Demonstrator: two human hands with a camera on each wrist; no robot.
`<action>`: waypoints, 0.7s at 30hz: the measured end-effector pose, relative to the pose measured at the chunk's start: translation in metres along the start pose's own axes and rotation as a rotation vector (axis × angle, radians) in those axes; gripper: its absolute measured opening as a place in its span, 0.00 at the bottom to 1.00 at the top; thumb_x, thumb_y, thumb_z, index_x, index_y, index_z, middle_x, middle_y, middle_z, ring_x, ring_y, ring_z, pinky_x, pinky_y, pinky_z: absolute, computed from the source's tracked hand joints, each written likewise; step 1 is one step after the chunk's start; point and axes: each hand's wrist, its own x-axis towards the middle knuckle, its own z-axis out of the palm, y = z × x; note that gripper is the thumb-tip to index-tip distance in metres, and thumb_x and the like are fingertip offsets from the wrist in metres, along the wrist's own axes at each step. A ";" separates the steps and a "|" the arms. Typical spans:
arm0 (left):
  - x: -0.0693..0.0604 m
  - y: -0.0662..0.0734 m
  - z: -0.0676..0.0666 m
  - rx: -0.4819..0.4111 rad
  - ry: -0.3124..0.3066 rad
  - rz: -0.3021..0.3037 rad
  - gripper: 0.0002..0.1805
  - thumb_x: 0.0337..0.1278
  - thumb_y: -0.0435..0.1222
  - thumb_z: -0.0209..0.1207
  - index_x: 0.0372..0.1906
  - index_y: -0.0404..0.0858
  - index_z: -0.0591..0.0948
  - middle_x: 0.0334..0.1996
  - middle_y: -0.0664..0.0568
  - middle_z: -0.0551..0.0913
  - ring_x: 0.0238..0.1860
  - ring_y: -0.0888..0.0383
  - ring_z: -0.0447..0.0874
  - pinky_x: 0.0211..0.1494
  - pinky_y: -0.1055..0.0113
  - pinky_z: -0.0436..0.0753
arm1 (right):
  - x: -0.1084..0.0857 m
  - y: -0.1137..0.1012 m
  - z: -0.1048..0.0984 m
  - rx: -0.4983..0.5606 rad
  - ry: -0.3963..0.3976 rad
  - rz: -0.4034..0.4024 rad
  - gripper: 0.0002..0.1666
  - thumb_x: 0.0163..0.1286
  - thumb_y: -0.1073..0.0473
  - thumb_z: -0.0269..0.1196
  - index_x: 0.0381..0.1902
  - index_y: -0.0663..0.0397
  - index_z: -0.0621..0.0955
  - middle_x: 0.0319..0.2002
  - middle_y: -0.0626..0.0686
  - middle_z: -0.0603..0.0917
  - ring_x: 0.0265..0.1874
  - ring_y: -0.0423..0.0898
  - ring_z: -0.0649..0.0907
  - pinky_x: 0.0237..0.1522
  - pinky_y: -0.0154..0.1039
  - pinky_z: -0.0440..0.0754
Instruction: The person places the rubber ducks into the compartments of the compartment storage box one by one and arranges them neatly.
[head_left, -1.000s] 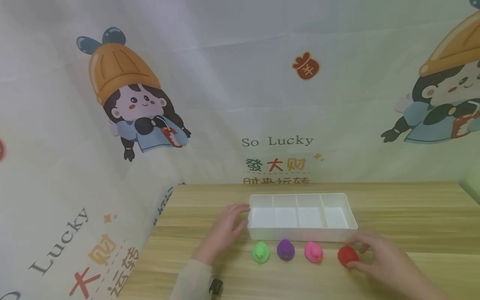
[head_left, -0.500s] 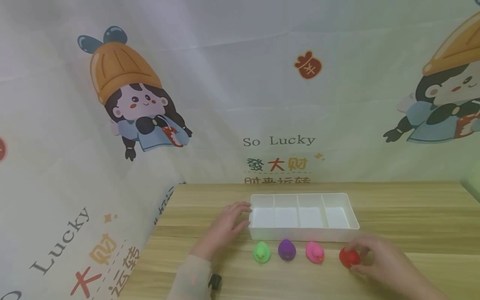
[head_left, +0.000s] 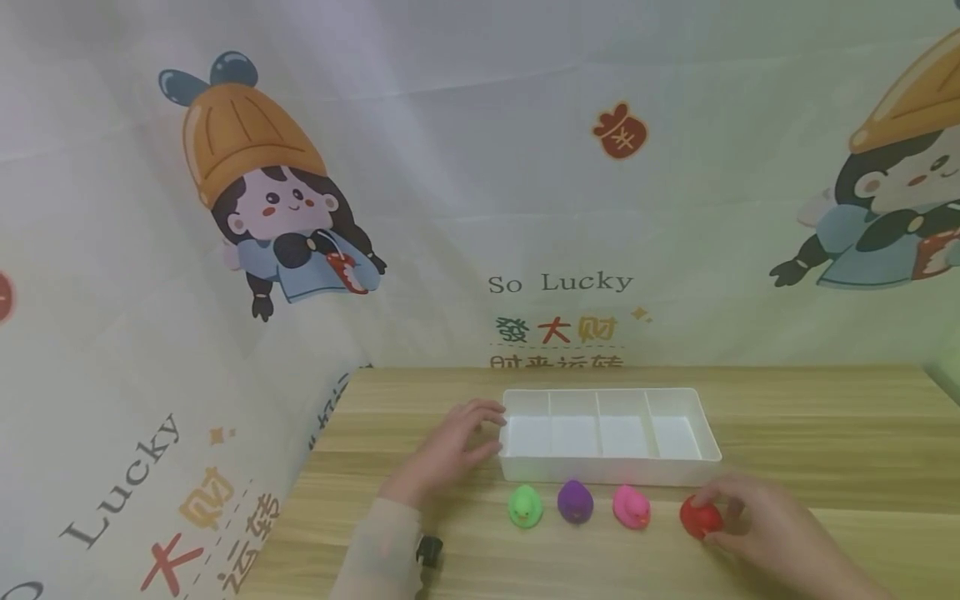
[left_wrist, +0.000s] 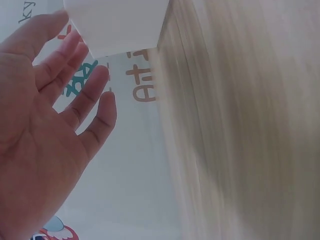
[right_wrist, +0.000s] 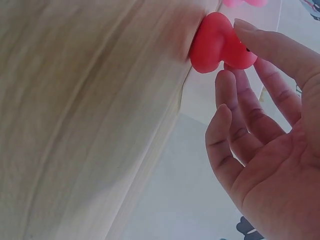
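My right hand pinches a red toy duck by its head, between thumb and fingers. In the right wrist view, the red duck sits on the wooden table, with the thumb on one side of its head and fingertips on the other. A white tray with a row of compartments stands behind the ducks. My left hand is at the tray's left end, fingertips at its edge. The left wrist view shows that hand with loosely bent fingers beside the white tray.
A green duck, a purple duck and a pink duck line up in front of the tray. A small black object lies by the left sleeve. A printed cloth hangs behind the wooden table.
The red duck has turned under my right hand, so its head now shows at its right side. My left hand stays at the tray's end. The head view has shifted slightly.
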 end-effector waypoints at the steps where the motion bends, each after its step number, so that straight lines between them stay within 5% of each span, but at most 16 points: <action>1: 0.000 0.000 0.000 -0.009 -0.002 -0.001 0.18 0.53 0.40 0.57 0.50 0.42 0.72 0.59 0.56 0.63 0.52 0.56 0.66 0.52 0.63 0.69 | 0.000 0.000 0.000 0.001 0.003 0.002 0.21 0.40 0.59 0.72 0.33 0.33 0.78 0.30 0.32 0.75 0.26 0.36 0.73 0.28 0.33 0.74; 11: -0.002 -0.007 0.002 -0.063 0.007 0.008 0.19 0.52 0.42 0.58 0.50 0.43 0.72 0.59 0.55 0.63 0.49 0.51 0.68 0.50 0.58 0.70 | 0.002 -0.006 -0.001 0.015 0.029 0.033 0.20 0.41 0.58 0.72 0.32 0.32 0.78 0.29 0.32 0.75 0.27 0.37 0.73 0.28 0.33 0.74; 21: -0.002 -0.008 0.003 -0.088 0.020 0.018 0.20 0.51 0.42 0.58 0.50 0.42 0.72 0.59 0.56 0.63 0.47 0.59 0.67 0.49 0.56 0.71 | 0.005 -0.018 -0.007 -0.027 0.164 -0.103 0.23 0.40 0.60 0.72 0.33 0.30 0.78 0.29 0.31 0.75 0.26 0.35 0.72 0.26 0.33 0.73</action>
